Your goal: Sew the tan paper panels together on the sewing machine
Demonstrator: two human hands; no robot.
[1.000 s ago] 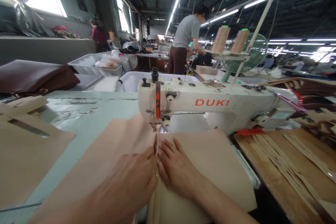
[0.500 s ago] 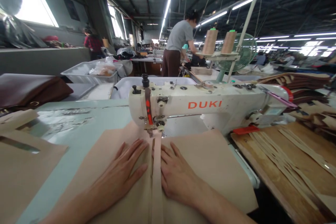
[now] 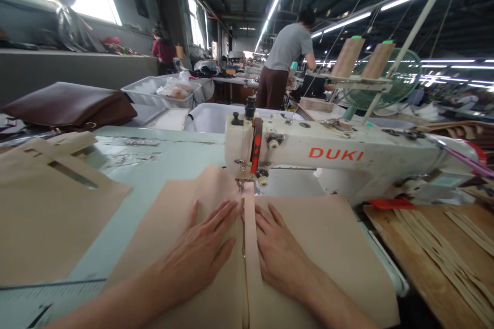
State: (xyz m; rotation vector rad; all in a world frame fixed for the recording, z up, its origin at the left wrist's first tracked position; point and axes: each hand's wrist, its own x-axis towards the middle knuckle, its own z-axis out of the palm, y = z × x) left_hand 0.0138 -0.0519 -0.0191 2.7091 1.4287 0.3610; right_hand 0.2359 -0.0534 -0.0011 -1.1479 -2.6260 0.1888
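While nothing is gripped, both hands are laid flat and open. The left hand [image 3: 200, 257] is pressed palm down on the sheet [image 3: 332, 236] just left of a narrow strip [image 3: 250, 252]. The right hand [image 3: 281, 259] is pressed down just right of it. The fingers of each are spread and pointed toward the machine [image 3: 347, 157]. The hands are kept apart by the strip alone, and its edges are touched by the inner fingers.

The strip is laid along the middle of the sheet. It runs from the near edge of the surface [image 3: 165, 159] up to the foot [image 3: 242, 185] of the machine, where its far end is met. The tan sheet is spread over the near middle of the surface, and its right part reaches the machine's base.

Toward the left edge, tan panels [image 3: 46, 211] with cut slots are stacked. A brown bag [image 3: 73, 105] is seen at the far left corner. Two cones [image 3: 349, 56] of thread are set on a stand behind the machine, with a green fan [image 3: 403, 85] beyond them. Off the right edge, a wooden board [image 3: 389, 226] is covered with thin bands [image 3: 440, 257]. White bins [image 3: 154, 90] are seen past the far edge. Farther back a person [image 3: 287, 56] in a grey shirt is seen standing at another table, back turned.
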